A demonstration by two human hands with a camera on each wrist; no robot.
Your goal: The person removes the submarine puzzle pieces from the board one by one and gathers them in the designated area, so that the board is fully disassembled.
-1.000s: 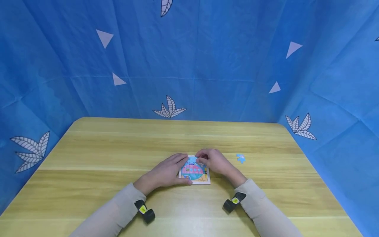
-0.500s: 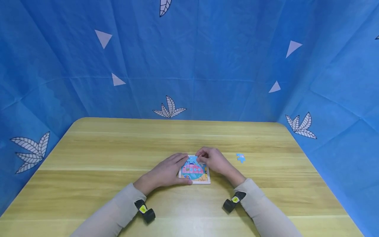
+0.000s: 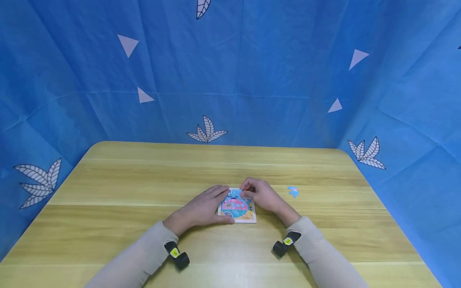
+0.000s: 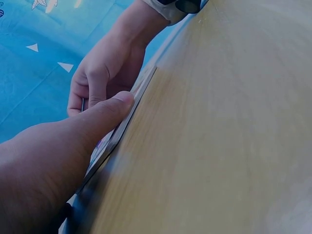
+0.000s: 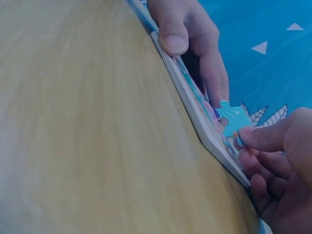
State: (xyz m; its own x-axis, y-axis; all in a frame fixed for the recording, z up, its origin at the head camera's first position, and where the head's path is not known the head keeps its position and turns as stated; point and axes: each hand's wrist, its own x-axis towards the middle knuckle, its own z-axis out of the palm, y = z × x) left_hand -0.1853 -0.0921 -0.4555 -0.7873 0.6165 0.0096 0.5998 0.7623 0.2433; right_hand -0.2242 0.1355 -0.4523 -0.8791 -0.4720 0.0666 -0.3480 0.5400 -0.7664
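A small square jigsaw board (image 3: 237,209) with a colourful picture lies flat on the wooden table (image 3: 144,180), between both hands. My left hand (image 3: 207,208) rests on the board's left side, thumb (image 4: 109,112) laid along its near edge (image 4: 131,105), fingers straight. My right hand (image 3: 257,194) is at the board's far right corner and pinches a light-blue puzzle piece (image 5: 233,117) tilted just above the board (image 5: 204,126). Whether the piece touches the board I cannot tell.
One loose blue puzzle piece (image 3: 293,191) lies on the table to the right of my right hand. Blue cloth with white leaves and triangles (image 3: 230,72) walls in the table at the back and both sides. Black wrist cameras (image 3: 177,254) sit near the front edge.
My right hand has shifted very slightly toward the far edge of the board. My left hand and the board stay where they were.
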